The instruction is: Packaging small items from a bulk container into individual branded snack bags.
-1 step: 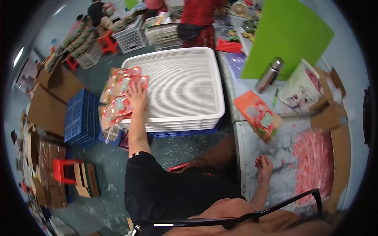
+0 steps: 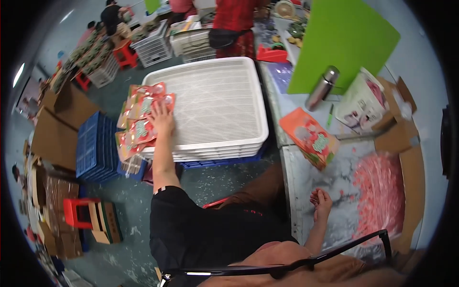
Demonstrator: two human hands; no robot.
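My left hand (image 2: 161, 118) lies flat, fingers spread, on overlapping red-orange pouches (image 2: 142, 129) at the left side of a white slatted tray (image 2: 217, 103). Some pouches hang past the tray's rim. On the right, my right hand (image 2: 321, 201) is curled above the grey-white worktop (image 2: 306, 179), its fingers drawn together; whether anything small is inside them is hidden. Beyond it lies a single red-orange pouch (image 2: 311, 137). Beside that hand, a heap of small pink pieces (image 2: 377, 191) rests under clear plastic.
A steel flask (image 2: 322, 88), a green pen (image 2: 330, 116) and a white bag (image 2: 362, 103) are before a green board (image 2: 344, 43). Blue crates (image 2: 97, 146) and a red stool (image 2: 76, 213) are on the left. A person in red (image 2: 233, 24) stands beyond the tray.
The view has shifted slightly, so the tray, pouches and far objects appear a little further left. My left hand remains on the pouches; the right hand keeps its curled pose.
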